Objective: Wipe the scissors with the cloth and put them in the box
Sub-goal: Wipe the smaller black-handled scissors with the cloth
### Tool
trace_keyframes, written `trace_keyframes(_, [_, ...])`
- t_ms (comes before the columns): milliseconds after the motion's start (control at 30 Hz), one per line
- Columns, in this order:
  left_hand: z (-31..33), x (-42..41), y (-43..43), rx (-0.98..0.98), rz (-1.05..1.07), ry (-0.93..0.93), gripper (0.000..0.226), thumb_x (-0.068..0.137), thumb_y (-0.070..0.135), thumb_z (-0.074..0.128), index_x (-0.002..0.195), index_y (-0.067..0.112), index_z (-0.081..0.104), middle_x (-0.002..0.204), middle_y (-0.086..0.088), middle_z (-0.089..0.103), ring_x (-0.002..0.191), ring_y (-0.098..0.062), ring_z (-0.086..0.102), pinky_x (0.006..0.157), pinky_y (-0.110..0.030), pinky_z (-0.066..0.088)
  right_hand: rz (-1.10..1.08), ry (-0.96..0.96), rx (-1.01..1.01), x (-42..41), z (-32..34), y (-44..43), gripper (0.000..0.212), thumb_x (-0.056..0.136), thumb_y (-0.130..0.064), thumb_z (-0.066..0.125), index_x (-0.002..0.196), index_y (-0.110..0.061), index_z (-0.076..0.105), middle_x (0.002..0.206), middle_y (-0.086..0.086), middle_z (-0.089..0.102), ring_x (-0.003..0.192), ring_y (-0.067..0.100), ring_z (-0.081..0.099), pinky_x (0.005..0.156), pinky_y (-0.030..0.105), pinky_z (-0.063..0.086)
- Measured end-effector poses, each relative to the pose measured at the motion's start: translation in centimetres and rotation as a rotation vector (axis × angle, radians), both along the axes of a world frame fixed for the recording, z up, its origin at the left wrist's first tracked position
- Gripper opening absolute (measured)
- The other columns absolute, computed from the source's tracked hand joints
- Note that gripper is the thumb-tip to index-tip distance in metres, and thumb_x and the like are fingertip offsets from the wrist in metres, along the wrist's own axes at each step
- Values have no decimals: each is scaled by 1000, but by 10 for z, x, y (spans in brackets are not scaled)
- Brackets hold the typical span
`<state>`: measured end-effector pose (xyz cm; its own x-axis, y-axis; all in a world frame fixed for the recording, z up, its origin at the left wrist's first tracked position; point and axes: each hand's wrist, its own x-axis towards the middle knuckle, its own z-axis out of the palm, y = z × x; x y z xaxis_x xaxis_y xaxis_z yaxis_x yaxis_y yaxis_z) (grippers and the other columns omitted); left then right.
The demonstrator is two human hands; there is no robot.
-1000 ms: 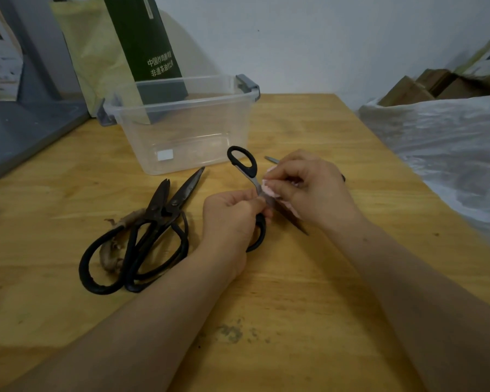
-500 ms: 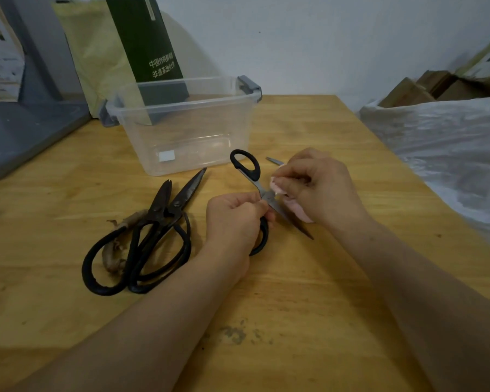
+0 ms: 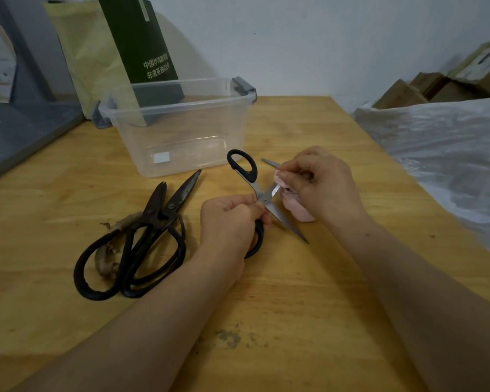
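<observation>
Currently your left hand (image 3: 227, 219) is gripping open black-handled steel scissors (image 3: 263, 197); right hand (image 3: 320, 185), at two o'clock, pinching pink cloth (image 3: 297, 211), is risking blade cuts.

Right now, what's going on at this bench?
A person is wiping the small scissors. The left hand grips one black handle and holds them open, while the right hand pinches the pink cloth round one blade. The two large black scissors lie untouched on the table. No scissors are in the clear box yet.
</observation>
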<state>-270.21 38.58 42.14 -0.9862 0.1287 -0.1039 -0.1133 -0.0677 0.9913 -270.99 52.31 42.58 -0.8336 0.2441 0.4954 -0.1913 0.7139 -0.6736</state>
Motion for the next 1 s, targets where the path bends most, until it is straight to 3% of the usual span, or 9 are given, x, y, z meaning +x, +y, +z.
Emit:
trace_keyframes(200, [-1,-2,-1,18,19,-11,36,83,-1,59,50,11,68,54,-8,60,65,-24,50,58,-29,39,144,-52,16,7,-3,-11,8,83,-14,71,89,-16,75,88,-14,56,83,0,56,74,11,43])
trace_keyframes(333, [0,-1,1,32,25,-6,45,83,-1,60,44,18,68,52,-4,60,65,-24,53,65,-30,45,-19,-9,-94,0,2,-1,8,85,-17,69,92,-17,73,95,-5,58,87,9,59,79,19,49])
trace_keyframes(400, [1,-2,0,68,50,-7,41,83,-2,61,45,12,67,53,-4,61,65,-23,55,67,-31,47,-91,-14,-297,0,5,1,14,83,-21,72,97,-20,69,95,-4,62,85,14,64,78,32,54])
trace_keyframes(500, [1,-2,-1,116,51,24,43,84,0,59,46,17,69,53,-3,62,65,-22,55,63,-30,44,-56,-183,-854,10,14,2,27,82,-11,72,105,-8,58,87,7,64,63,19,68,59,32,55])
trace_keyframes(567, [1,0,-1,140,41,52,36,86,5,60,53,15,71,55,-3,62,62,-18,55,60,-26,44,54,-327,-984,18,19,0,19,84,-5,67,101,0,62,81,16,67,55,22,66,50,31,54])
trace_keyframes(633, [0,1,0,161,40,60,25,86,10,63,64,16,72,56,0,65,56,-10,58,55,-19,46,176,-409,-1022,22,22,-4,20,81,-5,68,97,6,66,73,19,68,50,22,65,41,25,49])
trace_keyframes(800, [-2,2,1,168,15,75,15,87,9,63,76,14,72,58,2,67,52,-4,60,50,-15,48,287,-489,-1064,23,19,-3,27,60,-7,74,86,1,69,78,18,72,66,24,71,57,35,59])
trace_keyframes(900, [-2,3,1,157,17,82,16,85,10,65,72,17,72,60,0,68,55,-6,61,54,-18,51,307,-528,-1071,24,19,-7,14,69,-3,73,81,3,68,70,20,68,59,26,67,58,36,59])
trace_keyframes(1000, [-3,3,0,150,29,85,13,82,13,67,71,18,72,60,0,68,58,-7,62,58,-19,52,289,-545,-1057,22,18,-9,25,76,-3,71,93,13,63,72,21,67,60,25,67,60,35,58])
